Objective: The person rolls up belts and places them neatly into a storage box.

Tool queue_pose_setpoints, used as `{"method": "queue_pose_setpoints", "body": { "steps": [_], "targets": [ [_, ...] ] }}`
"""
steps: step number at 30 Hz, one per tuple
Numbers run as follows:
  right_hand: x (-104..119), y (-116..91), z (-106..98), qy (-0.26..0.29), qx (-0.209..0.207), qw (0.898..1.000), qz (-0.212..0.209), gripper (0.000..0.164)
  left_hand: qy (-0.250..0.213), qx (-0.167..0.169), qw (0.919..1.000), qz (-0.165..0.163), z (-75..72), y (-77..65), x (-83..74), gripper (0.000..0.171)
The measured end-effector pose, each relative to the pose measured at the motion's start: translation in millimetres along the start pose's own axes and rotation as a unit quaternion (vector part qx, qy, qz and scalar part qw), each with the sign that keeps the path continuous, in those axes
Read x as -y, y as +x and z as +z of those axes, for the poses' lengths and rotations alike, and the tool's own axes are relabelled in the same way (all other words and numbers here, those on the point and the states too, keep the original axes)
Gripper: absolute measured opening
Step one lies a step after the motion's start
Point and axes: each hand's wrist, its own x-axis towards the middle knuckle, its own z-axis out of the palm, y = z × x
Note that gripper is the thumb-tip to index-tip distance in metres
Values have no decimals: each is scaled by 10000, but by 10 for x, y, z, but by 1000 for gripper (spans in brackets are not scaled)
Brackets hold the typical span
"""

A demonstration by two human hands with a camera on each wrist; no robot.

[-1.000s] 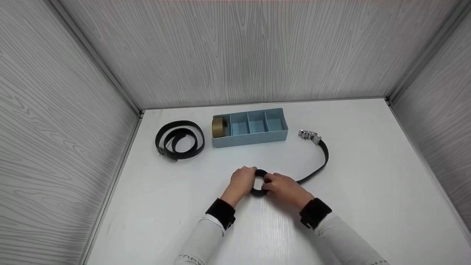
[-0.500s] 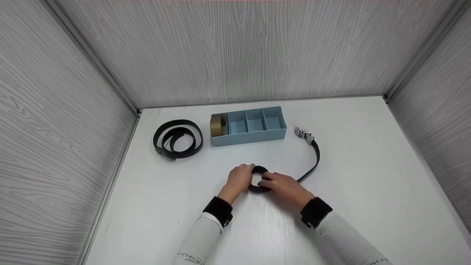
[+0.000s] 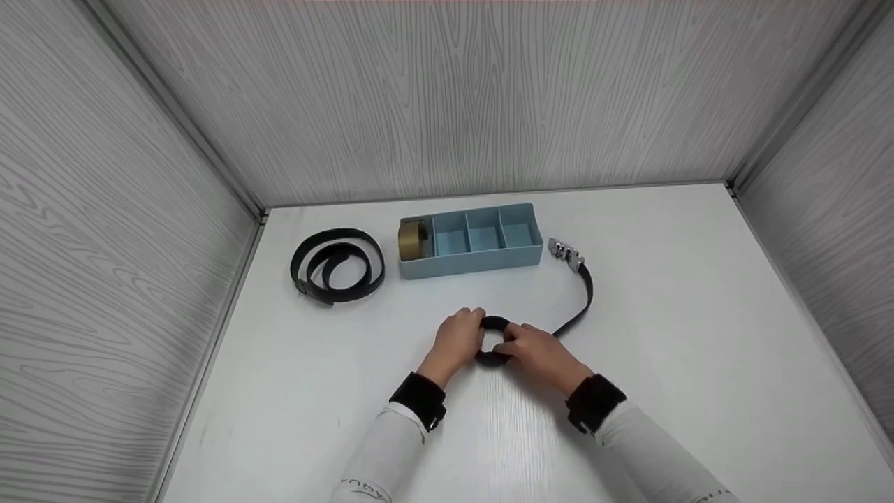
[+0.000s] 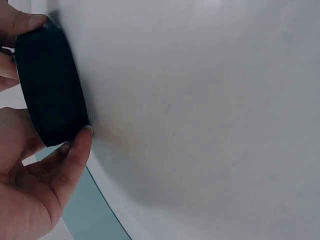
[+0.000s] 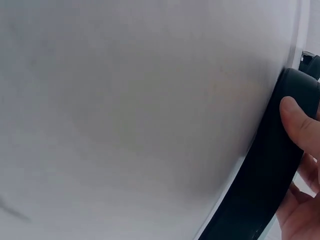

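Observation:
A black belt is wound into a round coil [image 3: 494, 322] standing on its edge on the table, between both hands in the head view. My left hand [image 3: 457, 342] holds the coil's left side; the left wrist view shows fingertips against the dark strap [image 4: 52, 82]. From the right, my right hand [image 3: 541, 353] pinches the coil, its thumb [image 5: 295, 117] lying on the strap [image 5: 265, 175] in the right wrist view. The belt's loose end curves right and back to a silver buckle [image 3: 566, 253]. Fingers partly hide the coil.
Behind the hands stands a blue box [image 3: 475, 264] with several compartments; a brown-gold roll [image 3: 411, 242] sits in its leftmost one. Left of the box lies another loosely coiled black belt [image 3: 335, 296]. Grey wood-grain walls [image 3: 447, 98] enclose the white table [image 3: 314, 391] at the back and sides.
The silver buckle has slid left toward the blue box, and the loose length of belt has shortened. Both hands stay at the coil, with the right fingers shifting slightly.

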Motion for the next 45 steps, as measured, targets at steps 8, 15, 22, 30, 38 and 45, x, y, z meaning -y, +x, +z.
{"method": "queue_pose_setpoints", "body": {
  "steps": [8,15,22,30,38,45],
  "targets": [
    [15,-30,20,-106,-104,9999,29,20,-739,134,9959,-501,-7,-6,-10,8],
    [-78,-105,-58,259,-34,9993,-279,30,-67,395,9992,52,-43,27,27,18],
    [-59,-74,-52,131,-96,9993,-325,19,17,439,9988,217,-23,0,-4,25],
    [-8,-43,-34,-7,-238,9997,56,20,-843,401,9941,-547,-16,-67,-80,27],
    [-41,-102,-68,267,-68,9996,-27,25,-721,354,9938,-769,-37,-76,-164,29],
    [-272,-240,-195,27,-117,9999,-56,34,366,391,9979,-367,-80,-61,-115,26]
  ]
}}
